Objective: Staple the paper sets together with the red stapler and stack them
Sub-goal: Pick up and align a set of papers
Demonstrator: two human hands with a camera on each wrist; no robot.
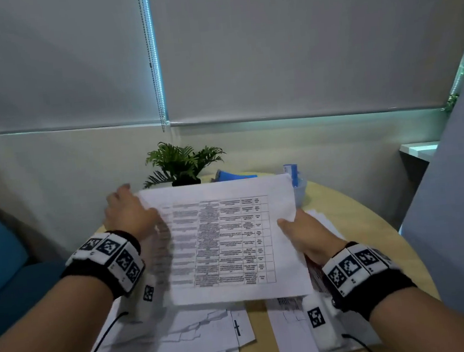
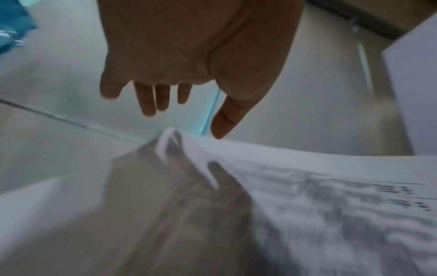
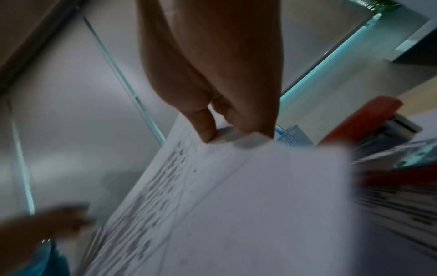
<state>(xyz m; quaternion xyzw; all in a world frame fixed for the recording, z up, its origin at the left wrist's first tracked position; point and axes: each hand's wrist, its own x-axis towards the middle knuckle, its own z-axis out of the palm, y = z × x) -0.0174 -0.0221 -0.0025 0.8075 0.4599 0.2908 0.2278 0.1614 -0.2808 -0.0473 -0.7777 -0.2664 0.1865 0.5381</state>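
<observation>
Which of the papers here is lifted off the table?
The table-printed sheet, pinched at its right edge by the right hand. The other papers lie flat on the table.

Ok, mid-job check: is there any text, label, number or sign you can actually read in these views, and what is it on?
None can be read.
Held paper set: a printed table, text too small and blurred.
Loose sheets on the table: line drawings, any lettering illegible.
Wristbands: black-and-white square code markers, no words.
Blue-and-white object behind the papers: any label too small to make out.
Red stapler: no marking visible.
</observation>
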